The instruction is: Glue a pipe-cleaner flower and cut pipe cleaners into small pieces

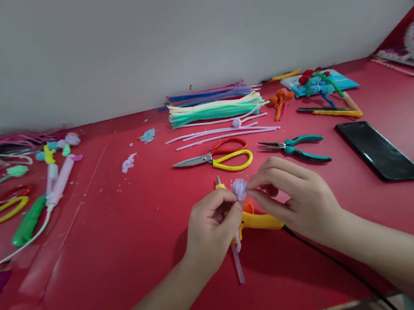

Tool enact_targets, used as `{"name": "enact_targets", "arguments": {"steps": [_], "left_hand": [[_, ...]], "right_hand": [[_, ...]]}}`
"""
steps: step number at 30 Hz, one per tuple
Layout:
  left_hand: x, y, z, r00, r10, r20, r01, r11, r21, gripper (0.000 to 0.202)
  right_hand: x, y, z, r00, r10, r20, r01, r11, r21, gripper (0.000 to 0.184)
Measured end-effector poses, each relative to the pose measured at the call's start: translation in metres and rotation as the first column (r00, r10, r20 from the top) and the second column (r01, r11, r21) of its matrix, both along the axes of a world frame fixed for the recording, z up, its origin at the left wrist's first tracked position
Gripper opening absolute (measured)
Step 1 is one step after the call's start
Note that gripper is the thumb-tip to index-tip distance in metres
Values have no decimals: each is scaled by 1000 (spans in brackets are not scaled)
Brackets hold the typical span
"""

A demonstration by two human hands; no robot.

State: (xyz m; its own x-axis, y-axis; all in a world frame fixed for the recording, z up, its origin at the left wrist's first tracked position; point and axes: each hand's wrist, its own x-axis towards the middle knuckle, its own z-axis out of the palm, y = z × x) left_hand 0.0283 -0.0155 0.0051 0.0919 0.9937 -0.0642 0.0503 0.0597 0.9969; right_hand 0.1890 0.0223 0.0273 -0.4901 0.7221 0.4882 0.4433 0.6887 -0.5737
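Observation:
My left hand (213, 220) pinches a small fluffy lilac pipe-cleaner flower (239, 188) at its base between thumb and forefinger. From the right, my right hand (298, 196) closes thumb and forefinger at the flower's edge. Under both hands lies a yellow hot glue gun (261, 221), its nozzle pointing away from me and partly hidden by my left hand. A pale glue stick (238, 267) sticks out of its near end. Just beyond are scissors (226, 157) with a red and a yellow handle, and teal-handled pliers (295, 148).
Lilac pipe cleaners (227, 134) lie before green and cream bundles (216, 110). A black phone (380, 150) is at right. Fluff scraps (129, 163), a pink glue gun (63, 181) and other scissors (4, 209) are at left. A black cord (335, 260) crosses the near right.

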Motion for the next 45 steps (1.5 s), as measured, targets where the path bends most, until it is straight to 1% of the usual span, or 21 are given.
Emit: {"name": "enact_targets", "arguments": {"steps": [5,9,12,16,18,22,26,30,32,35,41,45], "left_hand": [[1,2,3,1000,-9,23,9,1000,15,8],[0,3,7,1000,22,14,-23,999,31,8],[0,3,6,998,38,50,-40,998,40,9],[-1,1,3,992,51,118,-62,994,91,9],[-2,-1,3,991,67,120,-82,989,122,10],[-5,-5,6,995,87,45,-95,969,228,15],[-9,-6,10,998,39,-54,-18,941,339,19],[-12,-3,11,993,42,-112,16,883,469,16],[-13,-2,11,989,43,-142,37,858,513,17],[-16,1,9,981,67,-180,36,856,516,18],[-18,2,8,953,160,-256,-26,889,457,11],[-16,-3,11,940,140,-311,-1,913,409,7]], "right_hand": [[0,-2,2,1000,8,-10,-8,1000,16,13],[3,-3,5,997,-25,-75,25,1000,8,14],[4,-4,5,994,-34,-101,34,999,-2,14],[4,-7,6,992,14,-127,-9,999,44,15],[3,-9,6,990,43,-136,-34,997,68,18],[3,-12,6,987,73,-141,-61,994,89,21],[3,-12,5,983,119,-142,-102,988,117,23],[3,-11,3,979,141,-148,-122,984,133,23],[3,-10,3,979,145,-141,-127,984,127,21],[2,-8,2,983,139,-120,-126,986,111,17],[3,-5,-3,987,101,-125,-90,991,97,14],[2,-5,-2,986,95,-133,-82,991,102,15]]}}
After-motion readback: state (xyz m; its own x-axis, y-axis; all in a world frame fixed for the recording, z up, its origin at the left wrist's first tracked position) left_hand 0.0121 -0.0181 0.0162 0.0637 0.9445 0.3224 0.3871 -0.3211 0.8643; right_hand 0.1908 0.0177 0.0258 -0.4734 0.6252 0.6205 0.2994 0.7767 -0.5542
